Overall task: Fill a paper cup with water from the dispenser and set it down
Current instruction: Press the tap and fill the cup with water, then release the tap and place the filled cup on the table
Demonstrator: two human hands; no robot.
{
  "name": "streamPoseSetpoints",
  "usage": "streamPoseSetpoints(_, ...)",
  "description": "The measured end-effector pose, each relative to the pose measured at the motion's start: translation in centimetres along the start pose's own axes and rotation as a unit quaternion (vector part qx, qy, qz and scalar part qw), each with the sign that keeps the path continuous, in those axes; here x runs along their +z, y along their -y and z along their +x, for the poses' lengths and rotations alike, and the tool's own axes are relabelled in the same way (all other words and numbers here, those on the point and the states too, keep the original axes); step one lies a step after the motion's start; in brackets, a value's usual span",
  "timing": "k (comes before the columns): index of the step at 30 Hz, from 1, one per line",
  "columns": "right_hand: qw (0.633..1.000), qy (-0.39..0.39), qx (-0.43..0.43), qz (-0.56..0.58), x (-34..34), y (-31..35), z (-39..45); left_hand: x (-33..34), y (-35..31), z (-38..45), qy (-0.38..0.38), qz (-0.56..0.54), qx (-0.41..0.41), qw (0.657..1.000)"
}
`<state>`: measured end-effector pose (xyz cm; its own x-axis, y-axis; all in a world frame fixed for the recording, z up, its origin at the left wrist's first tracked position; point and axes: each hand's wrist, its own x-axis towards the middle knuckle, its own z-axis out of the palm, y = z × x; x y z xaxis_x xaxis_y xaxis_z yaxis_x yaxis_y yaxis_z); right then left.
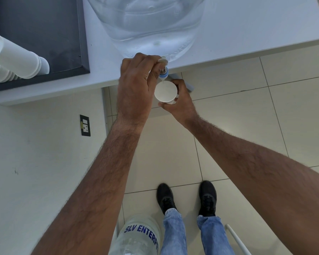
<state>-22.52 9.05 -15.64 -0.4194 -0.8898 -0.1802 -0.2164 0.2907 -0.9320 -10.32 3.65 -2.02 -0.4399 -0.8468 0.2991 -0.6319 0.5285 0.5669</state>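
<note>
A large clear water jug stands on the white table, its blue and white tap jutting past the table's front edge. My left hand is closed on the tap's white lever. Just below the spout, my right hand holds a white paper cup from underneath, mouth up. A thin stream of water runs from the spout into the cup's far rim. The cup's lower part is hidden by my fingers.
Stacks of white paper cups lie on their sides on a dark tray at the table's left. Another water jug stands on the tiled floor by my feet. A wall socket sits left, a white rod lower right.
</note>
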Motion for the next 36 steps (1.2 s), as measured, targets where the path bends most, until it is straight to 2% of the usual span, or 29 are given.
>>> streamPoseSetpoints(21,1.000,-0.004,-0.013,0.011,-0.5,0.5,0.2,-0.4,-0.2,0.1,-0.042,0.024,0.027,0.998)
streamPoseSetpoints(29,0.999,-0.004,-0.016,0.040,-0.9,1.1,0.0,-1.1,1.4,-0.7,-0.034,0.088,0.127,0.987)
streamPoseSetpoints(36,0.999,0.000,-0.024,0.031,-1.6,1.6,-0.5,-1.0,1.5,-1.2,-0.025,0.122,0.131,0.984)
